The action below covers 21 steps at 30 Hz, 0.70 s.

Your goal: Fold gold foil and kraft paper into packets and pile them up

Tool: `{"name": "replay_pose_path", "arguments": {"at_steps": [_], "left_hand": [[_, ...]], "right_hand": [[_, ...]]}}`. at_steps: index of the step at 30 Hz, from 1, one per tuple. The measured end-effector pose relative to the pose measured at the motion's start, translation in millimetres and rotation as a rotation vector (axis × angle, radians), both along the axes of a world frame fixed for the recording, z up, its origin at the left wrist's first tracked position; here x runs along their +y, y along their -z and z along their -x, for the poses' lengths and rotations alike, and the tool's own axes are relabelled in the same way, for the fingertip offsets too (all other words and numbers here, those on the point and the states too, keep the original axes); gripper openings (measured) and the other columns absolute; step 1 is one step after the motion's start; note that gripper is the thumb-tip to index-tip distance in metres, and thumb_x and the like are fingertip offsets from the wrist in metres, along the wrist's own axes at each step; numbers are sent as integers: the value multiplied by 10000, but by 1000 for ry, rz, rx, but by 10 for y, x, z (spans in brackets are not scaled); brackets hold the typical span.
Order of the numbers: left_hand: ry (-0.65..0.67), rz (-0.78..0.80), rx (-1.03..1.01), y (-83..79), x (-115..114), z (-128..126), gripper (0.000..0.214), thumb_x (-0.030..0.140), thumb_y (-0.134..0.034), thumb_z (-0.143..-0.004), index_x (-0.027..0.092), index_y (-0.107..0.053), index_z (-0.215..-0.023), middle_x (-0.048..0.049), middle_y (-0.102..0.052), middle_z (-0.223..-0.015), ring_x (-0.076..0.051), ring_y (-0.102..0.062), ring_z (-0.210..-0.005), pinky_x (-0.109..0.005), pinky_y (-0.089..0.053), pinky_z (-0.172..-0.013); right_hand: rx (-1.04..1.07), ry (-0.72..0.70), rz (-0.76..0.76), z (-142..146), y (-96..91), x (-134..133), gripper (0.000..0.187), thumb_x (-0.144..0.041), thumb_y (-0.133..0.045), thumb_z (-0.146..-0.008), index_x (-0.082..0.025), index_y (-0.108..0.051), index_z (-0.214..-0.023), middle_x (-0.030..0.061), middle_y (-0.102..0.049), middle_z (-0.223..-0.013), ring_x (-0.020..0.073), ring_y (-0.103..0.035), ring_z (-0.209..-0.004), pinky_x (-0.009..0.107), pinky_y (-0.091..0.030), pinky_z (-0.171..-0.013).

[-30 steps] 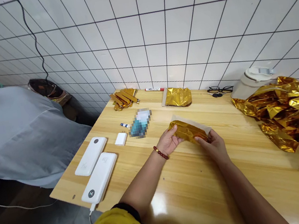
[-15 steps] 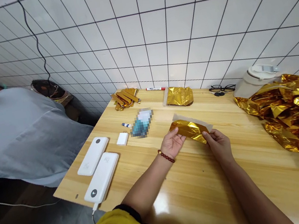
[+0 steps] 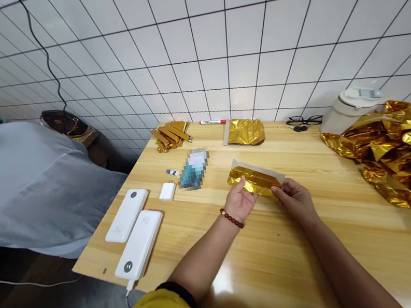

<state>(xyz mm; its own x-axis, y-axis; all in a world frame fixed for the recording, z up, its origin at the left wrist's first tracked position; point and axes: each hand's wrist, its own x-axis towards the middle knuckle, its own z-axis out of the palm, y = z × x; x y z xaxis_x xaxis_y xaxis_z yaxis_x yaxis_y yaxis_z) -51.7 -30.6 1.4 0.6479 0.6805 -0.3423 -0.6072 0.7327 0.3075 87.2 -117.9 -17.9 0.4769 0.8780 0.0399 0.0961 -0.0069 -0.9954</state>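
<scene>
Between my hands is a sheet of gold foil [image 3: 255, 180] folded over a piece of grey-brown card [image 3: 261, 167], its card edge showing along the far side. My left hand [image 3: 240, 199] grips the foil's near left part, thumb on top and fingers beneath. At the right end, my right hand [image 3: 296, 199] pinches the foil and card between thumb and fingers. Beyond them, near the wall, lies another foil-covered card [image 3: 245, 132]. A pile of folded gold foil strips [image 3: 171, 136] rests at the table's far left corner.
Crumpled gold foil [image 3: 395, 159] heaps on the right beside a white jug [image 3: 352, 103]. Glasses [image 3: 304, 120] and a marker [image 3: 213, 121] lie by the wall. Leftward are a phone [image 3: 193, 170], a charger [image 3: 167, 191] and two white power banks [image 3: 138, 244]. A person in grey [image 3: 36, 177] is at far left.
Both hands have shifted slightly left with the foil-wrapped card. Its right end has dipped nearer to me, and the right hand's grip has moved left with it.
</scene>
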Motion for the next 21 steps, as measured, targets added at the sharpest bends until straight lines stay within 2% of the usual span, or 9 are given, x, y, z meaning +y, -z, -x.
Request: {"name": "replay_pose_path", "arguments": {"at_steps": [3, 4, 6, 9, 13, 16, 21], "left_hand": [[-3, 4, 10, -31, -11, -1, 248, 206, -550, -894, 135, -625, -1120, -103, -714, -1051, -211, -648, -1060, -401, -454, -1021], [-8, -1, 11, -46, -22, -4, 252, 201, -545, -897, 140, -624, -1128, -99, -715, -1051, -208, -647, -1061, -400, -451, -1023], [-30, -15, 13, -74, -43, -12, 260, 185, -534, -901, 153, -619, -1145, -88, -717, -1052, -200, -647, -1059, -399, -446, -1026], [-44, -21, 25, -88, -57, -20, 272, 177, -530, -903, 172, -613, -1162, -74, -717, -1056, -194, -648, -1052, -405, -441, -1027], [-1, -7, 32, -70, -35, -8, 260, 222, -529, -908, 161, -621, -1144, -86, -716, -1056, -204, -644, -1058, -409, -442, -1015], [43, 36, 27, -71, -8, 10, 320, 345, -481, -931, 139, -629, -1126, -115, -710, -1061, -227, -637, -1072, -420, -452, -992], [20, 43, -31, -97, 17, 25, 559, 583, -357, -915, 173, -596, -1209, -109, -682, -1151, -258, -601, -1134, -447, -453, -979]], "right_hand": [[-193, 159, -134, -11, -25, -5, 592, -409, -707, -758, -244, -502, -1289, 54, -639, -985, 145, -589, -689, 326, -521, -657], [-293, 201, -186, -15, -39, -8, 611, -390, -714, -753, -258, -492, -1306, 83, -607, -1120, 171, -607, -805, 372, -528, -753], [-478, 222, -258, -26, -63, -10, 514, -365, -715, -756, -263, -563, -1237, 111, -522, -1284, 220, -582, -990, 452, -490, -897], [-592, 151, -276, -43, -58, -2, 366, -351, -703, -773, -256, -644, -1122, 112, -459, -1359, 255, -534, -1103, 506, -441, -981], [-583, 104, -238, -68, 19, 9, 288, -332, -681, -790, -255, -683, -1067, 106, -451, -1377, 275, -502, -1170, 510, -433, -991], [-584, 77, -253, -75, 58, 0, 161, -283, -624, -825, -265, -723, -950, 80, -453, -1392, 281, -502, -1198, 504, -439, -969], [-621, 15, -287, -64, 38, -29, 195, -196, -606, -797, -286, -739, -907, 50, -446, -1418, 278, -497, -1222, 490, -426, -969]]}}
